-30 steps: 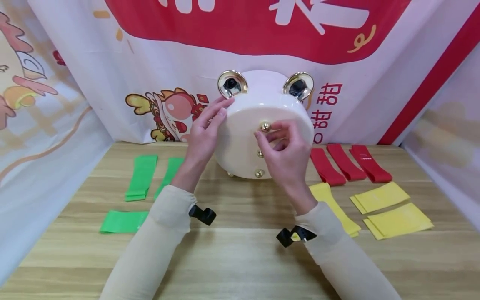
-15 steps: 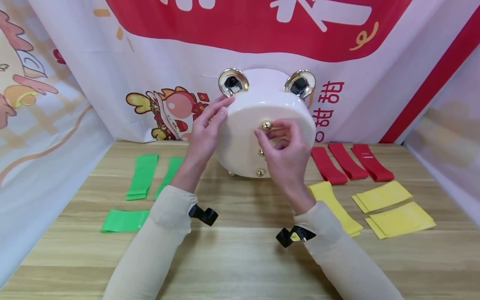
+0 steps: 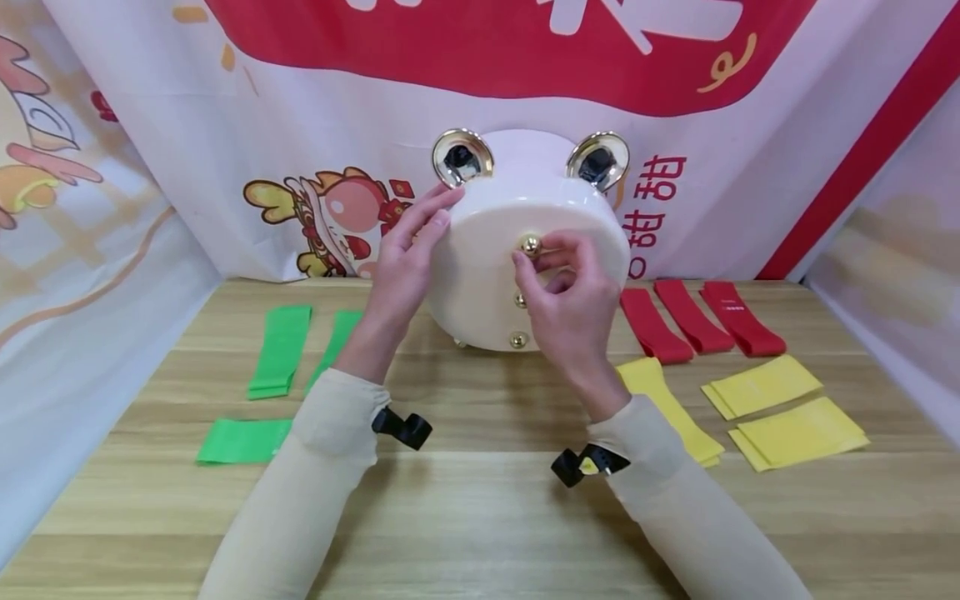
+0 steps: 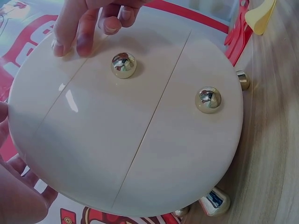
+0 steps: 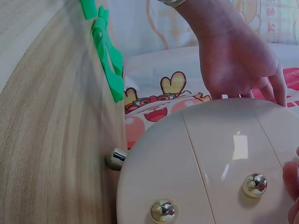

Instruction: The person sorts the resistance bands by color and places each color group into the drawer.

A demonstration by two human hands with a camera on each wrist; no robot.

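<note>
A glossy white round drawer box (image 3: 480, 275) stands upright on the table, topped by two gold-rimmed ears (image 3: 462, 158). Gold ball knobs line its front, where seams divide it into sections. My left hand (image 3: 401, 271) rests against its upper left side, fingers extended along the curve. With thumb and index finger, my right hand (image 3: 573, 300) pinches the top knob (image 3: 531, 246). In the left wrist view the right fingers hide that knob, while the middle knob (image 4: 124, 65) and the lower knob (image 4: 208, 100) show plainly.
Green bands (image 3: 280, 350) lie on the wooden table (image 3: 480, 525) at left. Red bands (image 3: 693, 317) and yellow bands (image 3: 798, 433) lie at right. Behind the box hangs a printed cloth (image 3: 360, 108), with more cloth along both sides.
Both hands keep their places on the box, and the sections look closed throughout. Only the head view has shifted slightly.
</note>
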